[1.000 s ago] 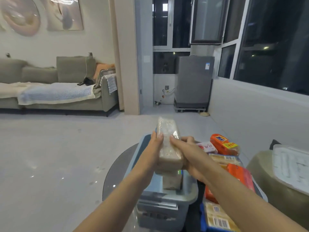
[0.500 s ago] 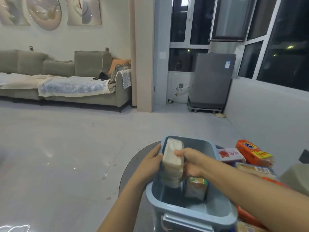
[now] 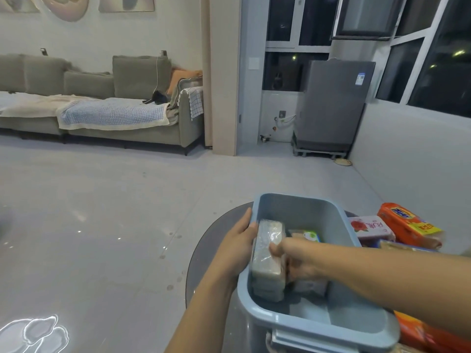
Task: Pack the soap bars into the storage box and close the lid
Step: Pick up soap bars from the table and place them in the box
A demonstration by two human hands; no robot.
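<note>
A blue storage box [image 3: 303, 203] stands open on a round dark table. Inside it, against the left wall, a pale wrapped soap bar pack [image 3: 267, 261] stands on edge. My right hand [image 3: 293, 261] is down in the box and grips that pack from the right side. My left hand [image 3: 237, 247] holds the box's left wall from outside, thumb over the rim. A smaller soap with a green label [image 3: 307, 235] lies deeper in the box. More soap lies right of the box: a pink rose pack [image 3: 369, 226] and an orange pack [image 3: 405, 222].
The round table [image 3: 204, 253] edge curves left of the box over a glossy grey floor. More orange packs [image 3: 418, 332] lie at the lower right under my right forearm. A sofa and a grey appliance stand far back.
The pale soap pack went from held high above the box down into it, against the left wall. My left hand shifted from the pack to the box's wall. The camera tilted down.
</note>
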